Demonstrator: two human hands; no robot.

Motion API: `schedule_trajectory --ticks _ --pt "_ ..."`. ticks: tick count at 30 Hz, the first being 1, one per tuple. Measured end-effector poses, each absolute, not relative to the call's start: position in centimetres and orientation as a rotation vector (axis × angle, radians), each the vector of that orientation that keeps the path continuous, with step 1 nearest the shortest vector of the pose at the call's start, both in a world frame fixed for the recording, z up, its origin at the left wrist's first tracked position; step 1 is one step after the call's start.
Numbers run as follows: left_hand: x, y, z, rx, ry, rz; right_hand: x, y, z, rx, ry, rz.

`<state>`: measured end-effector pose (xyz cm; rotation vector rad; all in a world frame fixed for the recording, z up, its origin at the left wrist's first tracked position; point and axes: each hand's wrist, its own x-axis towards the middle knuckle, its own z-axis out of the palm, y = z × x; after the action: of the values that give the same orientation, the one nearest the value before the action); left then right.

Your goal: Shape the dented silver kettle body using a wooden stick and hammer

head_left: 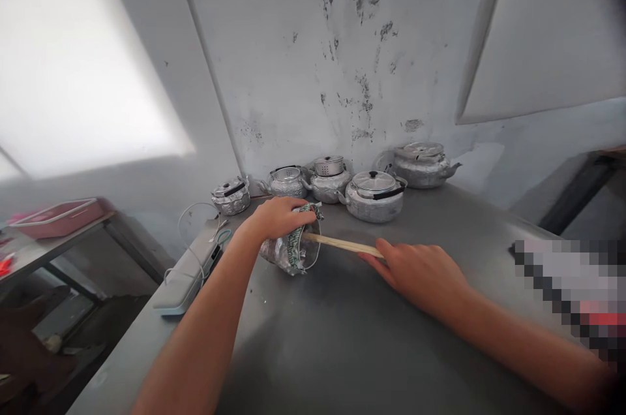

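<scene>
A shiny, crinkled bag-like container (280,253) lies tilted on the table with its mouth facing right. A green-and-white patterned band (296,246) runs around its rim. My left hand (281,216) grips it from above, fingers closed over the upper edge. A pale wooden stick (345,245), like the handle of a spoon, is pinched in my right hand (415,268). Its far end goes into the container's mouth, where I cannot see its tip. What the container holds is hidden.
Several silvery metal teapots stand along the wall, among them one with a black-knobbed lid (374,183) and a larger one (423,164) at the right. A power strip with a white cable (188,271) lies at the left edge. A pink tray (63,218) sits on another table.
</scene>
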<state>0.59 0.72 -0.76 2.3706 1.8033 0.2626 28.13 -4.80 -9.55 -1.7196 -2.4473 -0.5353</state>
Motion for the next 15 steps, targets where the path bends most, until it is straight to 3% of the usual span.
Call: schedule_trajectory --ticks 15 --pt "0.7 0.75 -0.76 2.368 1.806 0.267 28.33 -4.57 -9.14 -1.768 -2.472 -0.484"
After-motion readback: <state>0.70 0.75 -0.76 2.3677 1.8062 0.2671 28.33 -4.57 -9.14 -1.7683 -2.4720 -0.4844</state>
